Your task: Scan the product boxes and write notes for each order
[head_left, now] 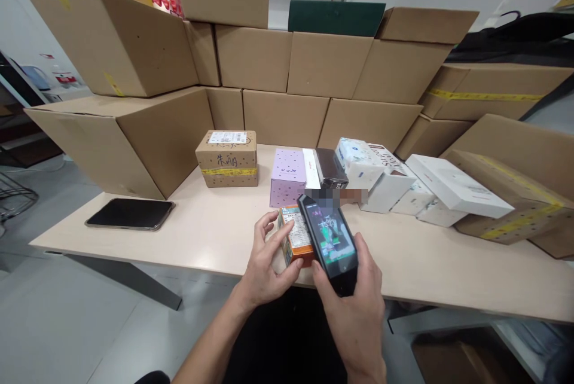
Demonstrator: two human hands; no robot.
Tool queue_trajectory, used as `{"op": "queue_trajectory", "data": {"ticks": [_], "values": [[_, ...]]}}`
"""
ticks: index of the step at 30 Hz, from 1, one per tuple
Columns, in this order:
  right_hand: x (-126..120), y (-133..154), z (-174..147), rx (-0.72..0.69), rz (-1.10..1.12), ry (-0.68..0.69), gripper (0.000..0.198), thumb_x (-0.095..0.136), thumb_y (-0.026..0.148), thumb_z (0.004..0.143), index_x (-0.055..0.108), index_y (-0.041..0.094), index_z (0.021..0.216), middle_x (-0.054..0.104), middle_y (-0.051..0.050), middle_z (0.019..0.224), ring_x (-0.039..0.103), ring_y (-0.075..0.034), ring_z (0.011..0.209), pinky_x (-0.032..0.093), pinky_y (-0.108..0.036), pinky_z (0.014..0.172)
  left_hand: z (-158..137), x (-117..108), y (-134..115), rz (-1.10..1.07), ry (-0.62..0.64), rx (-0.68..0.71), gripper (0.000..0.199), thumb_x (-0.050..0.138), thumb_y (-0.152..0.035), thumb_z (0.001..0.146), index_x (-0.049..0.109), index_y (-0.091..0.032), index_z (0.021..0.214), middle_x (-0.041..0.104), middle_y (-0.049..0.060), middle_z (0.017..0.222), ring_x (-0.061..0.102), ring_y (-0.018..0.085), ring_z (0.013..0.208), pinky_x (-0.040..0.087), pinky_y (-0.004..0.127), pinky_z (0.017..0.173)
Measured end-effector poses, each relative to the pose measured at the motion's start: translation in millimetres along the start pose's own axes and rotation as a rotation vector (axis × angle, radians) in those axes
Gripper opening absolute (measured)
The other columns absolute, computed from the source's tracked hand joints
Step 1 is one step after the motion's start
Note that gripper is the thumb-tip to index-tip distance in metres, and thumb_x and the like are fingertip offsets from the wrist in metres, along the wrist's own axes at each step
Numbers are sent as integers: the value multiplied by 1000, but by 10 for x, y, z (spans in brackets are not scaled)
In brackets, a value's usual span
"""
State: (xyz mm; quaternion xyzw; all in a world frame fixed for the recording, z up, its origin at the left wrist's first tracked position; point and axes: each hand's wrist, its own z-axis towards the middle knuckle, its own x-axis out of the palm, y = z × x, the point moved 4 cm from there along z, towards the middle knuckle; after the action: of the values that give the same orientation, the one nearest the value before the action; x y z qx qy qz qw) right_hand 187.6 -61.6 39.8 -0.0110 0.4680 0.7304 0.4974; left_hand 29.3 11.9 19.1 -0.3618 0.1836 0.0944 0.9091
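Observation:
Near the table's front edge, my left hand (pixel 268 259) grips a small orange box (pixel 299 233) with a white printed label on top. Its thumb presses the near side, one finger lies over the top and the others are at the left side. A black smartphone-like device (pixel 335 239) with a lit screen is in my right hand (pixel 356 318), tilted, its thumb along the left edge and fingers on the right. The device overlaps the box's right part and hides it. I cannot tell whether the two touch.
Behind my hands stand a purple box (pixel 287 185), a dark box (pixel 330 167) and several white boxes (pixel 361 162). A taped carton (pixel 228 162) sits left of them. On the left lies a black phone (pixel 131 214). Stacked cardboard boxes (pixel 284 118) wall off the table's back and sides.

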Motion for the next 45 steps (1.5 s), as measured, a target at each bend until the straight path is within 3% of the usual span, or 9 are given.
{"op": "queue_trajectory", "data": {"ticks": [7, 11, 17, 22, 26, 31, 36, 41, 45], "values": [[-418, -538, 141, 271, -181, -141, 90, 66, 64, 75, 41, 18, 150, 53, -20, 142, 50, -44, 127, 42, -59, 99, 73, 42, 40, -46, 136, -231, 89, 73, -25, 79, 25, -34, 153, 11, 10, 160, 13, 36, 153, 24, 56, 122], [-658, -945, 294, 255, -404, -169, 92, 58, 66, 76, 44, 8, 147, 57, -27, 134, 54, -47, 121, 41, -61, 99, 90, 59, 61, -87, 219, -392, 98, 75, -31, 78, 15, -32, 156, 4, 9, 165, 3, 35, 155, 19, 55, 124], [-678, -1434, 485, 313, -666, -12, 84, 51, 62, 80, 49, 4, 141, 64, -28, 115, 60, -48, 109, 44, -60, 94, 106, 97, 89, -172, 274, -457, 104, 77, -32, 77, 11, -30, 158, 14, 9, 166, 15, 35, 154, 23, 54, 124], [-610, -1506, 576, 395, -719, 49, 81, 50, 62, 82, 48, 8, 143, 62, -27, 119, 59, -46, 111, 44, -56, 95, 103, 59, 55, -241, 205, -412, 100, 78, -27, 74, 19, -29, 155, 24, 11, 162, 27, 34, 150, 28, 51, 122], [-603, -1525, 564, 439, -710, 64, 82, 46, 68, 83, 50, 13, 143, 61, -25, 124, 57, -49, 113, 43, -63, 92, 74, -192, 11, -171, 130, -461, 102, 79, -35, 74, 18, -29, 155, 37, 14, 155, 40, 35, 142, 35, 53, 117], [-599, -1536, 492, 329, -662, -38, 82, 52, 71, 80, 56, 12, 137, 59, -27, 126, 51, -52, 118, 38, -72, 91, 203, -725, 38, 431, 43, -515, 89, 71, -54, 76, 31, -25, 150, 41, 15, 151, 39, 39, 138, 35, 60, 112], [-553, -1324, 471, 30, -540, -268, 72, 53, 65, 86, 62, 7, 128, 51, -31, 136, 42, -50, 128, 35, -71, 97, 564, -1058, 267, 982, -10, -706, 84, 57, -64, 81, 34, -22, 150, 39, 24, 149, 42, 51, 127, 39, 69, 94], [-386, -1062, 471, -175, -376, -220, 60, 54, 54, 92, 61, 5, 125, 61, -25, 126, 55, -37, 122, 39, -57, 103, 919, -1118, 553, 1085, -51, -798, 77, 53, -64, 82, 45, -16, 141, 37, 29, 148, 45, 54, 120, 42, 68, 86], [-284, -909, 429, -223, -300, -221, 51, 54, 50, 94, 63, 7, 120, 66, -22, 119, 60, -32, 116, 42, -51, 101, 997, -1051, 592, 1060, -148, -712, 69, 48, -57, 89, 45, -14, 143, 34, 30, 149, 44, 53, 123, 42, 68, 89]]}}
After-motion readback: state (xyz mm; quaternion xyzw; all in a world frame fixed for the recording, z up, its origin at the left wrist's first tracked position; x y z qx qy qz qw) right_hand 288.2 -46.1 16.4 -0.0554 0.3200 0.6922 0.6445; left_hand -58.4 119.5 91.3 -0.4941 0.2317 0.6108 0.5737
